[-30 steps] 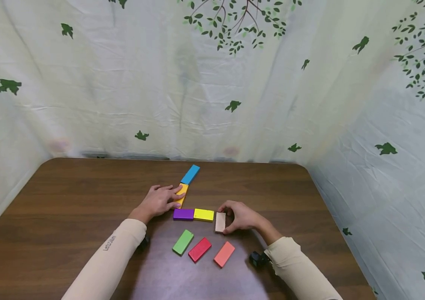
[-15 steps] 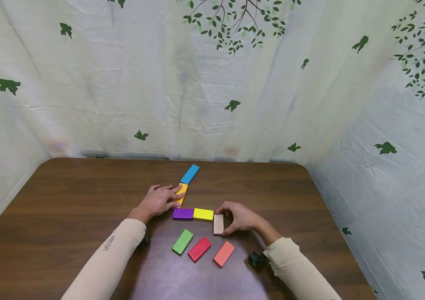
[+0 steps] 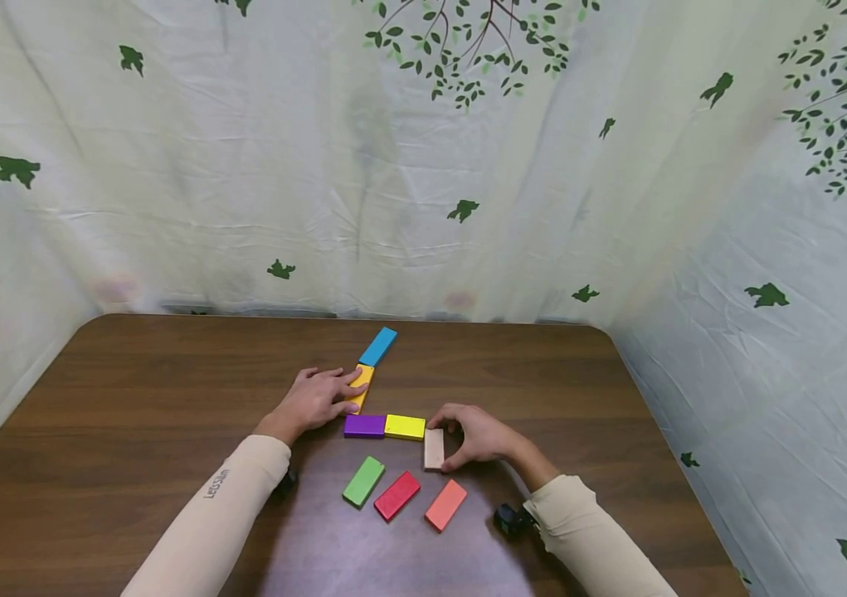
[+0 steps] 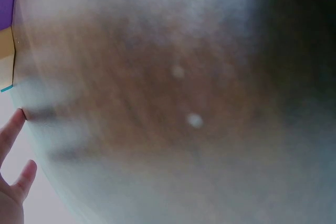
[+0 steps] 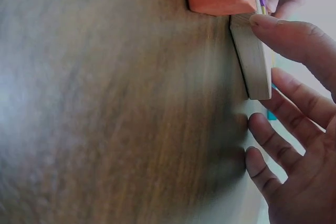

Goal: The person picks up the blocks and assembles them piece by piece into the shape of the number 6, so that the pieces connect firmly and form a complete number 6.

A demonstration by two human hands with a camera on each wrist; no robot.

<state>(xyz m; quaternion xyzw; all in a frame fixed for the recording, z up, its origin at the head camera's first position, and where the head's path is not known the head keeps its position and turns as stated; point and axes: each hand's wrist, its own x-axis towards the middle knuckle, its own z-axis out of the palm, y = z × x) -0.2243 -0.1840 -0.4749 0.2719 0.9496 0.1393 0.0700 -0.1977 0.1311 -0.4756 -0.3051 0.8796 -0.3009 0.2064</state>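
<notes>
In the head view my right hand (image 3: 479, 434) pinches a pale wooden block (image 3: 434, 450) between thumb and fingers at its two short ends. That block lies flat, its far left corner against the right end of the yellow block (image 3: 404, 427). Left of the yellow block, a purple block (image 3: 365, 426) abuts it in a row. My left hand (image 3: 313, 400) rests fingertips and thumb on an orange-yellow block (image 3: 362, 388). A blue block (image 3: 378, 346) continues that slanted line farther back. The right wrist view shows the wooden block (image 5: 254, 59) under the right thumb.
Green (image 3: 363, 482), red (image 3: 396, 497) and coral (image 3: 445, 506) blocks lie separately on the brown table (image 3: 169, 398), nearer the person. A white leaf-patterned curtain (image 3: 281, 166) stands behind the table and along its sides.
My right hand has slid the wooden block slightly left and toward the person, closing the small gap to the yellow block. My left hand has stayed on the orange-yellow block.
</notes>
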